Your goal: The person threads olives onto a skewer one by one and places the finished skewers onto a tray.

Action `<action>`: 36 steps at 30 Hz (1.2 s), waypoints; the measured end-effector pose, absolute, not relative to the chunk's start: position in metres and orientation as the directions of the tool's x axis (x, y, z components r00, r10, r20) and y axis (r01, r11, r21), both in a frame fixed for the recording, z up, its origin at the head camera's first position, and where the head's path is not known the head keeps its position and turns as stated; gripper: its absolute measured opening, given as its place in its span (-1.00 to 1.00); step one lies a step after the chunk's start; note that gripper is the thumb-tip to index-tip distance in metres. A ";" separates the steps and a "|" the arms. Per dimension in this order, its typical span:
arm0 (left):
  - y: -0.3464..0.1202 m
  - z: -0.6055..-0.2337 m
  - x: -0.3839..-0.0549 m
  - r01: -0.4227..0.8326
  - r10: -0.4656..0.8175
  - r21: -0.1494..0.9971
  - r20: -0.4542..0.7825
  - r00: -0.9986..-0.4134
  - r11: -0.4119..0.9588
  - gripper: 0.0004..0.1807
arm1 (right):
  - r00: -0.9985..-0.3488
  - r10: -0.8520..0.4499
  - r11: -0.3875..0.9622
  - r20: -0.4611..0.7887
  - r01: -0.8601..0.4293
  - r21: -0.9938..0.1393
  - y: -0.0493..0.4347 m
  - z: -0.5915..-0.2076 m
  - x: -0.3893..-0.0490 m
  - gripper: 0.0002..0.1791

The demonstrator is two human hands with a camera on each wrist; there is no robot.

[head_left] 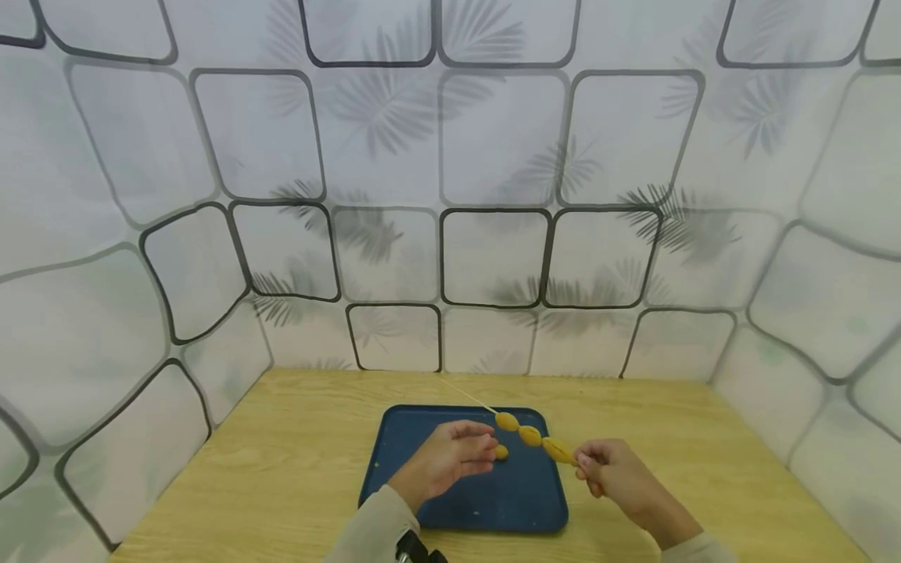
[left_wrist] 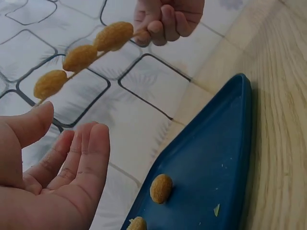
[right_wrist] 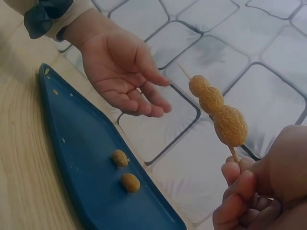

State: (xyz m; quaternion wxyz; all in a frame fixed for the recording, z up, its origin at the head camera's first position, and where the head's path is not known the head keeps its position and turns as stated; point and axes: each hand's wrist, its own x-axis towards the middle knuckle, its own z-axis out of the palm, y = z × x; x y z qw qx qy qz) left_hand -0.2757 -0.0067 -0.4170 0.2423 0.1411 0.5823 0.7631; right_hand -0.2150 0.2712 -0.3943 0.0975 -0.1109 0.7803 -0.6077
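My right hand [head_left: 619, 477] pinches the lower end of a thin wooden skewer [right_wrist: 184, 71], held slanting above the tray. Three wrinkled golden-brown balls [right_wrist: 230, 125] are threaded along it, the largest closest to the pinching fingers. Beyond the last ball the bare stick points away toward the wall. My left hand [head_left: 450, 457] hovers over the tray with relaxed fingers and an empty palm, apart from the skewered balls. Two loose balls of the same kind, one whole [left_wrist: 161, 188] and one with a torn bit at its end [right_wrist: 120, 158], lie on the blue tray [head_left: 493, 508].
The tray rests on a light wood-grain table [head_left: 296, 461]. Small pale crumbs and a leaf-like scrap [left_wrist: 217, 210] are scattered on the tray. A patterned wall covering [head_left: 493, 258] encloses the table at the back and sides. A dark band [right_wrist: 43, 17] circles the left wrist.
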 end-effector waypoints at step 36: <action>0.051 -0.448 -0.301 0.441 0.448 0.296 0.050 -0.893 0.847 -0.84 | -0.872 -0.486 -0.321 -0.056 0.237 -0.917 0.275 -0.405 -0.225 -0.87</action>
